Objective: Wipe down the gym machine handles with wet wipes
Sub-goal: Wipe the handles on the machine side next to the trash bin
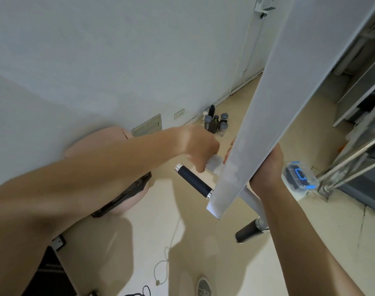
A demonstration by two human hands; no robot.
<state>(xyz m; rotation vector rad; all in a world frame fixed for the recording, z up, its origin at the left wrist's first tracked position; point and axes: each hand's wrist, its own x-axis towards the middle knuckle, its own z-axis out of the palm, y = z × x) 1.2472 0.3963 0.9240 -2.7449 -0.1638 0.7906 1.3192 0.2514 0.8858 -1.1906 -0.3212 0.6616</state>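
Head view, looking down along a white machine beam (257, 116) that crosses the frame from upper right to lower centre. The left hand (200, 149) reaches in from the left with its fingers curled closed over a crumpled white wet wipe (214, 164), which shows just below the knuckles and right beside the beam's edge. The wipe sits above the inner part of the upper handle (193, 180), a black foam-covered grip with silver end caps that juts out leftward from the beam's lower end; whether the wipe touches the handle or the beam cannot be told. The right hand (265, 167) comes up from the lower right and lies against the far side of the beam, partly hidden by it; its fingers (228, 153) show past the beam's left edge, so it appears wrapped around the beam, though the closure itself is hidden. A lower handle (249, 231) of the same black grip hangs from a white tube (251, 199) below the beam, untouched by either hand. A clear plastic box with blue clasps (299, 180) sits to the right of the right wrist. On the beige floor (152, 221) near the wall (118, 50) stands a cluster of dark bottles (215, 122)
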